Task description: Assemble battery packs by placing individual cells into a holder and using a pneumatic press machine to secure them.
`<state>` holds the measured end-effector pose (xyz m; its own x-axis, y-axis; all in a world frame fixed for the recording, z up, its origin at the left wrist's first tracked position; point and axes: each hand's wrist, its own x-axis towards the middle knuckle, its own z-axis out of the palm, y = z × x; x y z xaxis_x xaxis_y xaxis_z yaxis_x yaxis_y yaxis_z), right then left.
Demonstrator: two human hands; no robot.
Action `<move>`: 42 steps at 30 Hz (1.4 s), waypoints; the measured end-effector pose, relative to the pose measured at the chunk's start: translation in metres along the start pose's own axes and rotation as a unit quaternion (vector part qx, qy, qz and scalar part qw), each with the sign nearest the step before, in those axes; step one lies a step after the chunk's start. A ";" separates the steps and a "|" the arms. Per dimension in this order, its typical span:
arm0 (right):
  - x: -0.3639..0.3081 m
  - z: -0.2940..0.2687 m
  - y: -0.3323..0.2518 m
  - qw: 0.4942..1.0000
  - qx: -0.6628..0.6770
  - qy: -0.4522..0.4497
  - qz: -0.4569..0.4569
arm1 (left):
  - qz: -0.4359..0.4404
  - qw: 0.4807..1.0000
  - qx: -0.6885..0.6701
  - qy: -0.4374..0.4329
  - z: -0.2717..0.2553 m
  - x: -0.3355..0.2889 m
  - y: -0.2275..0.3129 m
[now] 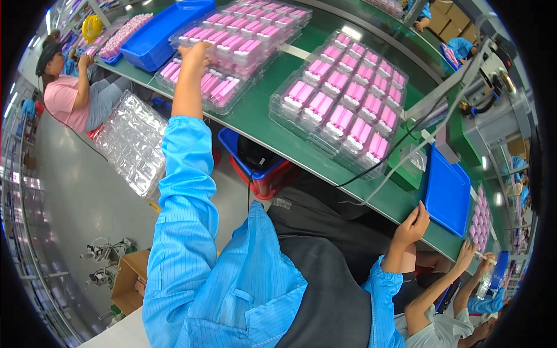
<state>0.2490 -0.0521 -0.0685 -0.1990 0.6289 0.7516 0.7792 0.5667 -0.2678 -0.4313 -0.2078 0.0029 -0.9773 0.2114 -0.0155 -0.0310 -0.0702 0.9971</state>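
Note:
My left hand reaches to the far left, over a stack of clear plastic trays filled with pink cylinder packs with white ends. Its fingers bend down at the trays' near side; what they grip, if anything, is hidden. Close to the table's front edge my right hand hangs with its fingers curled in, and no thing shows in it. It is nearest to an upturned-rim blue tray. Between my hands lies another clear tray stack with rows of pink packs.
A blue bin stands behind the left stack. Black and white cables cross the table beside a green box. Empty clear trays stand lower left. A blue crate sits under the table. Co-workers sit at left and right.

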 end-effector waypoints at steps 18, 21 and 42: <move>0.005 -0.003 -0.003 1.000 0.025 0.000 -0.011 | 0.147 0.939 -0.309 0.041 0.000 0.005 -0.019; 0.002 -0.004 -0.001 1.000 0.006 0.003 -0.013 | 0.262 0.935 -0.239 0.030 0.013 -0.017 -0.018; 0.005 -0.013 -0.009 0.997 0.010 -0.080 -0.009 | 0.291 0.895 -0.262 0.213 0.006 -0.055 0.023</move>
<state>0.2493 -0.0613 -0.0547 -0.3064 0.6936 0.6520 0.7622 0.5890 -0.2684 -0.3774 -0.2151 0.0274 -0.8475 -0.3923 0.3575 0.5248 -0.5185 0.6751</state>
